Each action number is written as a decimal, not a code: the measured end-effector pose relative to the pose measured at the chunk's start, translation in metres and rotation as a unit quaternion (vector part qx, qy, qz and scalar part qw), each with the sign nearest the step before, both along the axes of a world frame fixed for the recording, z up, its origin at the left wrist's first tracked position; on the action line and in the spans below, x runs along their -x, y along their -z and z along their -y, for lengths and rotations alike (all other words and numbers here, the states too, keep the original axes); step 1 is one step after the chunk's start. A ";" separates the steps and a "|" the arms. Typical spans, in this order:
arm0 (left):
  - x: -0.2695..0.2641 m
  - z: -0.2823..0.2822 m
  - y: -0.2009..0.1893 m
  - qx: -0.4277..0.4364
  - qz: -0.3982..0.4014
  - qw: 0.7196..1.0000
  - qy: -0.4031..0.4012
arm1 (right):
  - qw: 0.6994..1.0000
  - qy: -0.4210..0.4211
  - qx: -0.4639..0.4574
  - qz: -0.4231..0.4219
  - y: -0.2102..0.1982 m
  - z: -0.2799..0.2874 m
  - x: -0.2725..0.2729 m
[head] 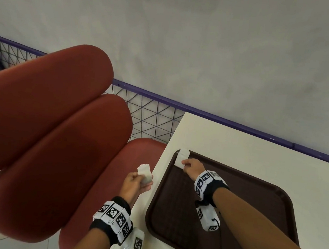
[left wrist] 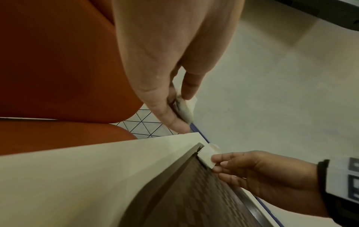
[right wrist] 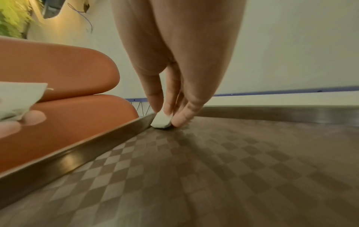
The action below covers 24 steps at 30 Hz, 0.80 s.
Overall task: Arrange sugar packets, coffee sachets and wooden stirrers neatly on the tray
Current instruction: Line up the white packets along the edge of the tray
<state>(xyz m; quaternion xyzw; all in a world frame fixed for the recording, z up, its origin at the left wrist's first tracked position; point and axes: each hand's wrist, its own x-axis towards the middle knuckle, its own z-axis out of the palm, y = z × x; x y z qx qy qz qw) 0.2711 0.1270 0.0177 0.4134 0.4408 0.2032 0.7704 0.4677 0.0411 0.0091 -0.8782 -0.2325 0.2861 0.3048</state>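
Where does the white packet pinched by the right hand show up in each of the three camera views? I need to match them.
Head: the white packet sits upper centre-right, at the tray's far left corner, pinched by the right hand.
Left wrist: the packet is lower centre-right, at that same corner.
Right wrist: the packet is at centre, under the fingertips, against the rim.
Shared landmark: the brown tray's corner rim.

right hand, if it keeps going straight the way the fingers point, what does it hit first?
Probably the tray rim at the far left corner: the right hand pinches a white packet already at that corner wall. Beyond lie a strip of white table and the purple rail. Depth is unclear.
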 end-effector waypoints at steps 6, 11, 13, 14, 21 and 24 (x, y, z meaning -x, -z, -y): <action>-0.004 -0.001 -0.003 -0.013 -0.002 1.000 0.020 | 0.999 -0.032 0.021 -0.003 -0.002 0.003 0.001; -0.006 0.002 -0.004 -0.029 0.000 0.999 0.040 | 0.998 -0.062 0.020 0.018 -0.007 0.012 0.006; -0.007 0.003 -0.006 -0.034 -0.004 0.998 0.047 | 0.997 -0.066 -0.020 0.032 -0.009 0.016 0.013; -0.007 0.004 -0.007 -0.040 -0.010 0.998 0.052 | 0.996 -0.070 -0.045 0.034 -0.011 0.019 0.017; -0.006 0.012 -0.015 -0.110 -0.054 0.989 0.087 | 0.978 -0.169 -0.116 -0.043 -0.031 0.030 0.055; -0.005 0.014 -0.017 -0.120 -0.056 0.987 0.093 | 0.970 -0.184 -0.140 -0.072 -0.033 0.031 0.069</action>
